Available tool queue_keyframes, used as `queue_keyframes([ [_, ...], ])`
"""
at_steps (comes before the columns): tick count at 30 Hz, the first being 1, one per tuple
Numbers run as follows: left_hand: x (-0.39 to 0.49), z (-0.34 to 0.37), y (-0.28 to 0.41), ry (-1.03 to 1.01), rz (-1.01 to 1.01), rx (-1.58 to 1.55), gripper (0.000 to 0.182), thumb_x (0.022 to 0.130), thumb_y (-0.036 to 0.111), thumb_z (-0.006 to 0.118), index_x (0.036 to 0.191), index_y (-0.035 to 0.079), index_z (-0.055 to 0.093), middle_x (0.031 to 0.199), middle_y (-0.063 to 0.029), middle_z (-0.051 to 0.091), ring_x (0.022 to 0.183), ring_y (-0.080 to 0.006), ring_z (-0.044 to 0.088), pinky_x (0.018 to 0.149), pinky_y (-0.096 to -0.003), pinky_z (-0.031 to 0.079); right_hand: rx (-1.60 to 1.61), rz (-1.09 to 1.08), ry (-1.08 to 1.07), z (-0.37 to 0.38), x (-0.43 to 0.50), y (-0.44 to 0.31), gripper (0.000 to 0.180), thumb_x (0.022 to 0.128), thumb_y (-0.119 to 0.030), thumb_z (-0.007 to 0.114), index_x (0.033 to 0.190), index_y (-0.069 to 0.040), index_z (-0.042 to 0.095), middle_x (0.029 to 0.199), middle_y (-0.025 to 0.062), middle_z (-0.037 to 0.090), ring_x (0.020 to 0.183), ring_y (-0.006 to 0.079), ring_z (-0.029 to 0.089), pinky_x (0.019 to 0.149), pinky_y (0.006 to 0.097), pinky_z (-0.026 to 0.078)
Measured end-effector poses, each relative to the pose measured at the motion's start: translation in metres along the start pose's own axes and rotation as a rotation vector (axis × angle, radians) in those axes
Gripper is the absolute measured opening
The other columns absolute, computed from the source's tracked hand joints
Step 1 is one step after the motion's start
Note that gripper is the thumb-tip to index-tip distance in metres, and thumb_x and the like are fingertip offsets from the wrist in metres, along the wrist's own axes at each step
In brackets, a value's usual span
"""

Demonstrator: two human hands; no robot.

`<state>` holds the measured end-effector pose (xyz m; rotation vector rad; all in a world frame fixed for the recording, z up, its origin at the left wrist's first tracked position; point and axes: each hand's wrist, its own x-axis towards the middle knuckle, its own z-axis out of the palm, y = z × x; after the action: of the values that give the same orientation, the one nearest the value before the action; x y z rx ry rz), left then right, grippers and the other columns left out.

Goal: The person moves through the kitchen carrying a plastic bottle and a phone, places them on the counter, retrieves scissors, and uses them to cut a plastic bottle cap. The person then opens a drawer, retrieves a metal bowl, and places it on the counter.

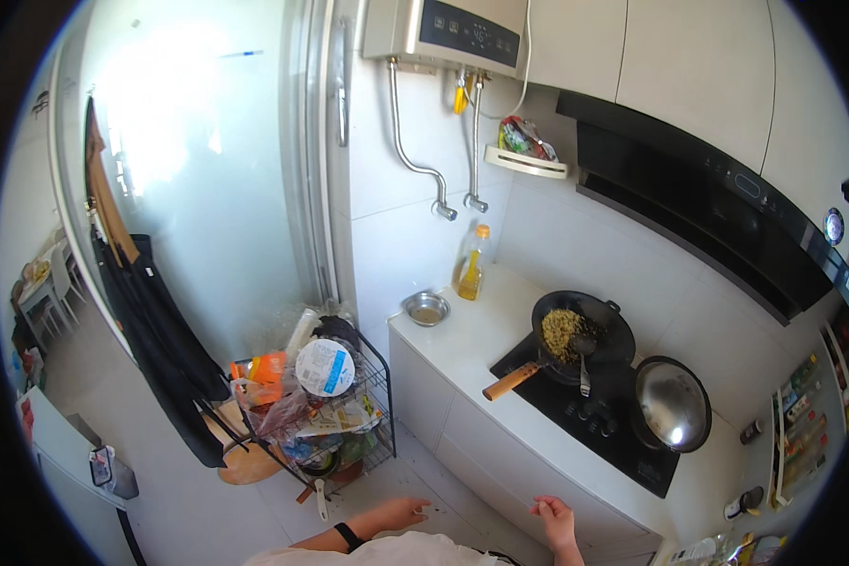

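My left hand [407, 513], with a black band on its wrist, hangs in front of my body above the tiled floor. Its fingers are loosely bent and nothing shows in them. My right hand [555, 515] is raised near the counter's front, its fingers half curled and apart, with no object visible in it. Beyond it a black wok [615, 322] stands on the black gas hob [594, 417]. Chopped yellowish-green food [562, 334] lies in the wok's left side. A metal spatula [584, 375] leans in the wok, and its wooden handle [511, 381] points towards me.
A domed metal lid [673, 403] covers the hob's right side. An oil bottle [473, 265] and a steel bowl [427, 309] stand at the counter's left end. A wire rack [389, 396] full of packages is left of the counter. A range hood [693, 205] hangs above.
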<state>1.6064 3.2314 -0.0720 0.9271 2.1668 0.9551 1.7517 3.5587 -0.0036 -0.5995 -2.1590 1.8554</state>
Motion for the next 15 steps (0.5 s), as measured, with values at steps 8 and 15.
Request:
queue_keyframes([
  [8, -0.034, 0.056, -0.003, 0.108, -0.019, 0.013, 0.044, 0.089, 0.033, 0.059, 0.125, 0.007, 0.053, 0.093, -0.0154, 0.066, 0.082, -0.0331, 0.063, 0.073, -0.0412, 0.050, -0.029, -0.017, -0.164, -0.021, -0.011, 0.012, 0.020, 0.094, -0.013, 0.051, 0.104, 0.001, 0.062, 0.080, 0.0066, 0.065, 0.078, 0.0129, 0.062, 0.075, 0.0266, 0.049],
  [15, -0.107, 0.094, 0.019, 0.235, -0.390, -0.021, 0.045, 0.086, 0.034, 0.060, 0.122, 0.007, 0.056, 0.101, -0.0171, 0.065, 0.093, -0.0348, 0.061, 0.078, -0.0410, 0.048, -0.086, 0.048, -0.382, -0.022, -0.026, 0.014, 0.021, 0.095, -0.015, 0.051, 0.105, -0.001, 0.062, 0.081, 0.0055, 0.064, 0.078, 0.0120, 0.061, 0.073, 0.0254, 0.048],
])
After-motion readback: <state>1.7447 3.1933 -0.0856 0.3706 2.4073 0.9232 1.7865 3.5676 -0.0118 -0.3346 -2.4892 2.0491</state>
